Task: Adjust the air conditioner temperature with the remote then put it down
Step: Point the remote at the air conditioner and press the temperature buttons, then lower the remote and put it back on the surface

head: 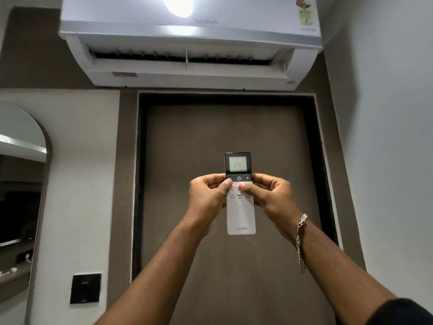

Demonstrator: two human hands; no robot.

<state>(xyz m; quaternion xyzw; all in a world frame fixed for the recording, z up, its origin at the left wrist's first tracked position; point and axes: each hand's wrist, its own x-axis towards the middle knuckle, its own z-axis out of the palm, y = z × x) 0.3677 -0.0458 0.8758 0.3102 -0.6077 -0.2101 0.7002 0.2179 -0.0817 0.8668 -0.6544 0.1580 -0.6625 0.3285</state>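
A white remote (240, 216) with a black top and a lit screen reading 24 is held upright at arm's length, aimed at the white wall air conditioner (187, 66) high above, whose flap is open. My left hand (207, 195) grips the remote's left side, its thumb resting just below the minus key. My right hand (269, 195) grips the right side, with its thumb laid across the upper white buttons. A chain bracelet hangs on my right wrist.
A brown door (229, 141) in a dark frame stands straight ahead under the air conditioner. An arched mirror (21, 172) is on the left wall, with a black switch panel (85, 288) below it. A plain white wall (386, 137) runs along the right.
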